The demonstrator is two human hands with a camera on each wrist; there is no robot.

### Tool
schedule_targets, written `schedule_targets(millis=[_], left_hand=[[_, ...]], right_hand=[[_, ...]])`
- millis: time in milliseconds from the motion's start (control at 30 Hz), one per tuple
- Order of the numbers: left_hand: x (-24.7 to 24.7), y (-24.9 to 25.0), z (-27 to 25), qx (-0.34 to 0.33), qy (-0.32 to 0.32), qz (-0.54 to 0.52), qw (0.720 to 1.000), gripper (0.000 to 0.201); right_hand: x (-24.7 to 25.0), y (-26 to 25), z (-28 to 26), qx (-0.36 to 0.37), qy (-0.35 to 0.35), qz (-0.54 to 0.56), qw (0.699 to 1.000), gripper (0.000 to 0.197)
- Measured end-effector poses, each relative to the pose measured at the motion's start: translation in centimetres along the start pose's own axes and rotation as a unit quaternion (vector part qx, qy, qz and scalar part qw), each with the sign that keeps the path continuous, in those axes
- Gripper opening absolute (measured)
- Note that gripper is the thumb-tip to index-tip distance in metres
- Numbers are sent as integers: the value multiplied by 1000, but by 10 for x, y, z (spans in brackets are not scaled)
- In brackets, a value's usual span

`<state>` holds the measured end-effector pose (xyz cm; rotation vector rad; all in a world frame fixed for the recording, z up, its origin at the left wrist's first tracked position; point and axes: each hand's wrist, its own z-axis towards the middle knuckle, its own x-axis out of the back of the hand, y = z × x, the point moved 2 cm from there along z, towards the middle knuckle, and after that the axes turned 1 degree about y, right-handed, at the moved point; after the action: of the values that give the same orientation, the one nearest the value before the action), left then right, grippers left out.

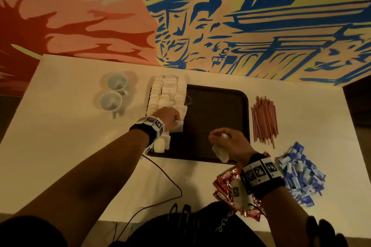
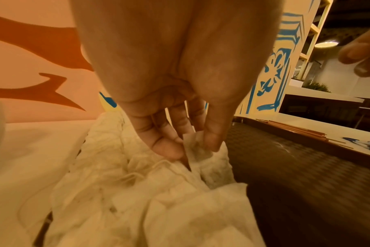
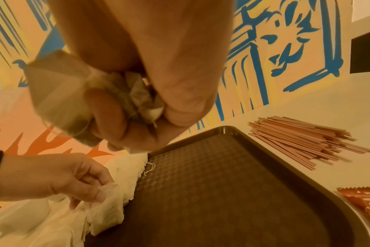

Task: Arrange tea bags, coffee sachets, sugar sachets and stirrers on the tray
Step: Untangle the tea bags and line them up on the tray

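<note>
The dark tray [image 1: 216, 110] sits in the middle of the head view, on a white table [image 1: 66, 146]. Rows of white tea bags [image 1: 166, 94] fill the tray's left side, top to bottom.

The left hand [image 1: 169, 117] is at the rows, mid frame. Its thumb & fingers [image 2: 213, 140] pinch one tea bag [image 2: 195, 148] at the right edge of the rows; the bag touches the ones under it.

The right hand [image 1: 230, 144] is over the tray's lower right part. Its fingers are curled tight round a bunch of tea bags [image 3: 59, 98], w/ one hanging out the side.

The pink stirrers [image 1: 264, 119] lie in a pile just right of the tray. The blue sugar sachets [image 1: 301, 174] are heaped at lower right, on the table. The red coffee sachets [image 1: 226, 184] lie by the right wrist, below the tray, partly hidden by it.

2 white cups [image 1: 114, 92] stand left of the tray, upper left of the table. A black wire [image 1: 170, 178] runs over the table at the bottom middle.
</note>
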<state>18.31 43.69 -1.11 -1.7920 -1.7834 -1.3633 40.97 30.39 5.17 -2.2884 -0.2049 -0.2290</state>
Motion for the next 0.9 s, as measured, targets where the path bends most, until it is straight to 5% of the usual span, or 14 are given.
schedule_targets(millis=[267,500,633,900], left_hand=[[21,1,-3,27,89,-28,995,15],[41,26,-56,7,203,-204,958,9],[40,67,-110,-54,160,-286,943,19],[8,122,-173,-193,118,-229,947,58]], right_hand=[[-2,-10,-8,8,-9,21,1000,19],[0,-29,-18,63,-16,36,997,17],[-4,-39,-29,81,-3,75,994,29],[-6,-36,-53,68,-18,115,991,52]])
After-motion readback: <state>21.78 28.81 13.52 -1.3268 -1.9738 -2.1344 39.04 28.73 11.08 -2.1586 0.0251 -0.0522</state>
